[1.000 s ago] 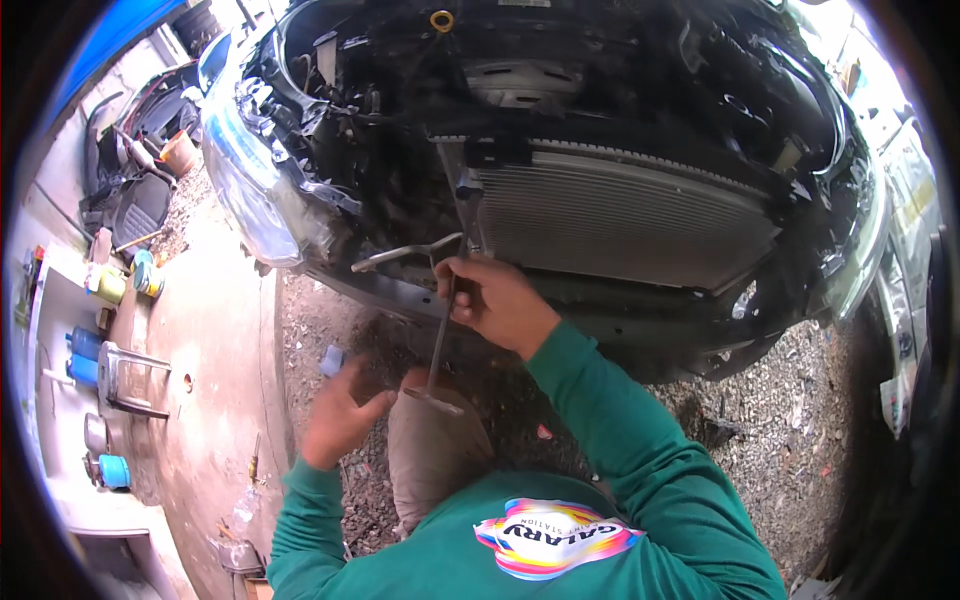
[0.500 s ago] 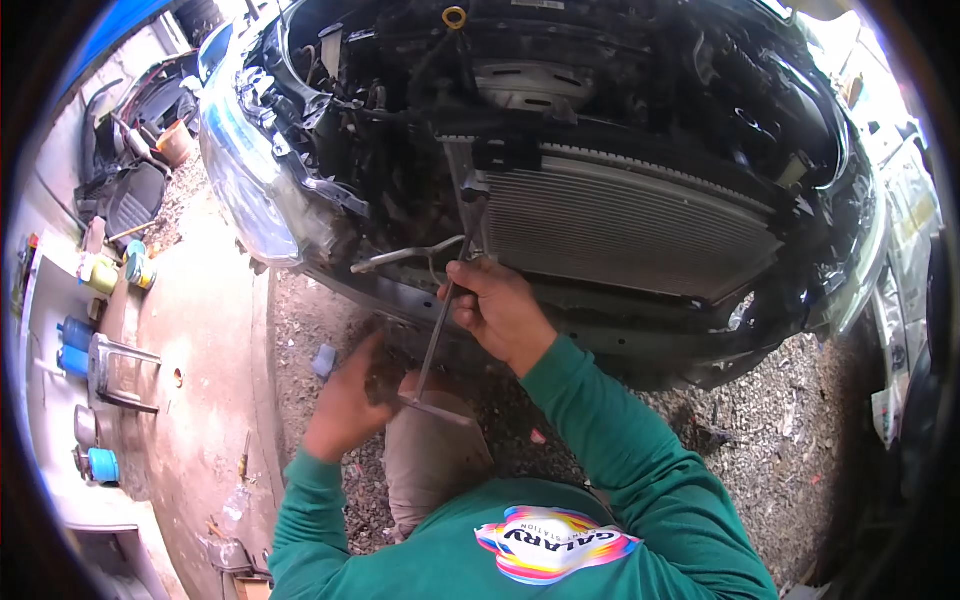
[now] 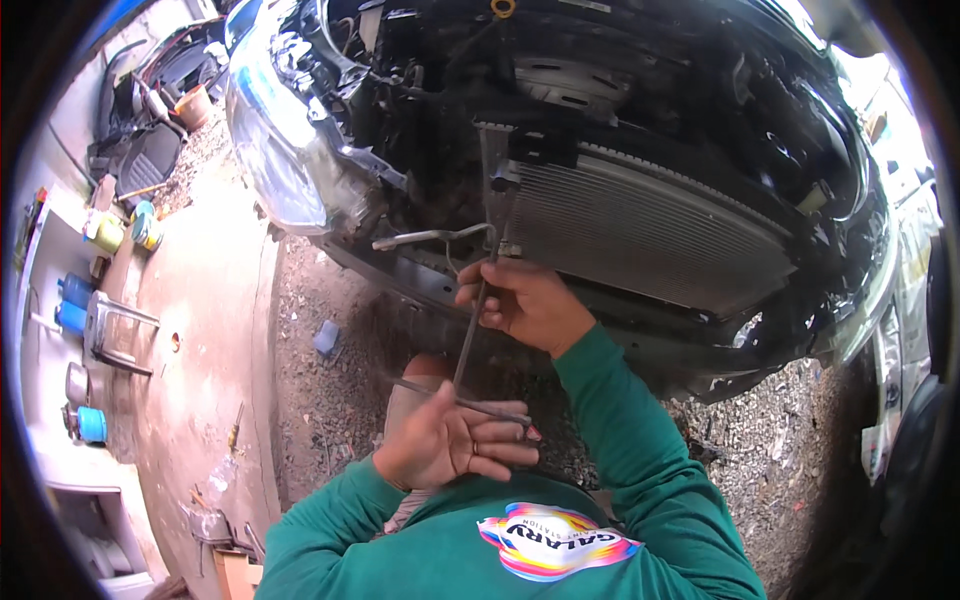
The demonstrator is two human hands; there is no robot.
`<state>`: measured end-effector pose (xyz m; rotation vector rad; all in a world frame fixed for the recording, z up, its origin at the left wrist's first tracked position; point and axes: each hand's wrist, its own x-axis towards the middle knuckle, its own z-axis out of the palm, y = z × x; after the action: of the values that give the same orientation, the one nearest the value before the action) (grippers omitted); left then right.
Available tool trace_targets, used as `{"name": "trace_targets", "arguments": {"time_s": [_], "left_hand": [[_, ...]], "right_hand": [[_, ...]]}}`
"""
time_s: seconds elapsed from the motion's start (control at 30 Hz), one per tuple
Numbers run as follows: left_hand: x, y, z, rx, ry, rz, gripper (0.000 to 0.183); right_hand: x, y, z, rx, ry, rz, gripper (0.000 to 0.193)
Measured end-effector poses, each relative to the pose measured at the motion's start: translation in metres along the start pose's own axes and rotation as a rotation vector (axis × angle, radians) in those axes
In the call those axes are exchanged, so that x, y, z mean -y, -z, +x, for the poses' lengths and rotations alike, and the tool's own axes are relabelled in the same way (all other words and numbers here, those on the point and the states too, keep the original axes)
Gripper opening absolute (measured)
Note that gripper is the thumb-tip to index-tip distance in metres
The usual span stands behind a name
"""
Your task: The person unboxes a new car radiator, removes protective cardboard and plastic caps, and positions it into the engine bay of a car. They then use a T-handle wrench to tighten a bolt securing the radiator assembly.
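My right hand (image 3: 525, 305) is closed around the shaft of a long T-handle wrench (image 3: 468, 345), thumb and fingers pinching it. The shaft slants up toward the side of the radiator (image 3: 650, 225) at the car's open front; its far tip is hard to make out. At the near end, the crossbar lies over my left hand (image 3: 455, 440), which is turned palm up. Its fingers are spread and the thumb is by the bar, touching but not gripping it. A bent metal pipe (image 3: 420, 238) sticks out left of the shaft.
A headlight (image 3: 280, 160) sits at the car's left corner. The lower crossmember (image 3: 420, 280) runs below the radiator. Gravel (image 3: 740, 440) lies underneath. On the left are a concrete strip (image 3: 210, 330), a small stool (image 3: 120, 335), a screwdriver (image 3: 235, 430) and several containers.
My left hand has swung right and turned palm up at the crossbar, which has rotated. My right hand still holds the shaft. The whole view has shifted slightly.
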<state>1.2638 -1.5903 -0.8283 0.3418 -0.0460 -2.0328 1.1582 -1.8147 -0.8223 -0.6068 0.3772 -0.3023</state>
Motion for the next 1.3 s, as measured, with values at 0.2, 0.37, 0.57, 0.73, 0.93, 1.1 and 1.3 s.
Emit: {"name": "trace_targets", "arguments": {"time_s": [0.2,0.37,0.57,0.73,0.93,1.1,1.3], "left_hand": [[-0.041,0.057,-0.043,-0.327,0.335,1.314,0.057],[-0.067,0.103,-0.078,-0.867,-0.082,0.977,0.045],[-0.093,0.055,-0.046,-0.891,-0.399,0.888,0.036],[-0.132,-0.021,-0.015,-0.622,-0.250,1.440,0.044],[-0.142,-0.086,0.043,-0.427,0.322,1.987,0.053],[-0.132,-0.060,0.061,-0.399,0.319,1.882,0.057],[-0.130,-0.051,0.058,-0.411,0.414,1.207,0.051]], "right_hand": [[-0.008,0.000,0.009,-0.084,0.053,-0.030,0.033],[-0.011,0.001,0.012,-0.186,0.058,-0.094,0.035],[-0.002,0.006,0.008,-0.032,0.043,0.087,0.034],[-0.006,0.007,0.011,-0.041,0.040,0.145,0.027],[-0.006,-0.004,0.015,-0.216,0.141,-0.008,0.028],[-0.003,0.002,0.015,-0.099,0.066,0.051,0.032],[-0.001,0.015,0.018,-0.030,0.039,0.113,0.030]]}}
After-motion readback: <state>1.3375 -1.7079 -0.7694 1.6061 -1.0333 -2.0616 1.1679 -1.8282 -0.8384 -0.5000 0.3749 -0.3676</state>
